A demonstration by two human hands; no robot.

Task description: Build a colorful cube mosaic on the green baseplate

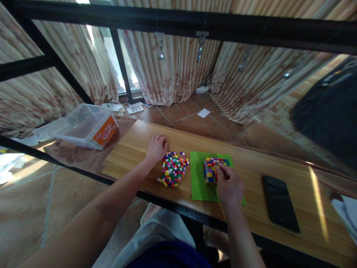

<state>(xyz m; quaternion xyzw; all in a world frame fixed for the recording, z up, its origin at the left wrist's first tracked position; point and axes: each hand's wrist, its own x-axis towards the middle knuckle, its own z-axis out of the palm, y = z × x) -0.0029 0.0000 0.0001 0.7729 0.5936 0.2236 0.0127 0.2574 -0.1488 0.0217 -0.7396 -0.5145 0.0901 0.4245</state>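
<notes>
My left hand [157, 148] lies on the wooden tabletop with its fingers stretched out and holds nothing. Right beside it spreads a loose pile of tiny multicoloured building bricks [175, 168]. A green studded baseplate [197, 186] lies to the right of the pile. On it stands a block-shaped brick build [210, 173] in mixed colours, several layers high. My right hand [231, 183] is over the right part of this build, thumb and fingertips pinched together at its top. Whatever is between those fingertips is too small and hidden to make out.
A black phone [280, 203] lies on the table to the right. Beyond the left end is a clear plastic box [83, 124] with an orange label. A dark metal bar [178, 18] crosses above, before striped curtains [178, 67]. Papers lie at the far right.
</notes>
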